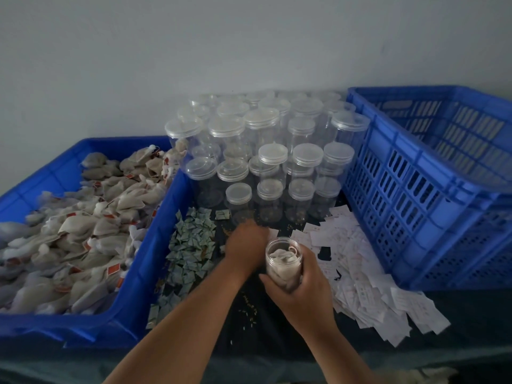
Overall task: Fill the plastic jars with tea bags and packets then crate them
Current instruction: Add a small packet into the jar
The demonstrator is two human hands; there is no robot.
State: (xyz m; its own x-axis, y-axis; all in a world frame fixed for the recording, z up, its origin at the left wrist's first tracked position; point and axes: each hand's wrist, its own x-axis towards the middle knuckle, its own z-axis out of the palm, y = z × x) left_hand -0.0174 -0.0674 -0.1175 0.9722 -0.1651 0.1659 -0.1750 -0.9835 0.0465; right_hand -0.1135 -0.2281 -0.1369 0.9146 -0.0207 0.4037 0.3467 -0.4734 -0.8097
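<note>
My right hand (302, 289) grips an open clear plastic jar (283, 259) with tea bags inside, held just above the dark table. My left hand (245, 246) reaches forward beside the jar, knuckles up, over the table between the green packets (191, 245) and the white paper slips (360, 261); whether its fingers hold anything is hidden. A stack of lidded empty jars (263, 151) stands behind. Tea bags (83, 231) fill the blue bin (144, 261) on the left.
A tall blue slatted crate (432, 189) stands at the right, its inside mostly out of sight. White slips spread towards the table's front right. Loose crumbs lie on the dark cloth near my arms. A pale wall rises behind.
</note>
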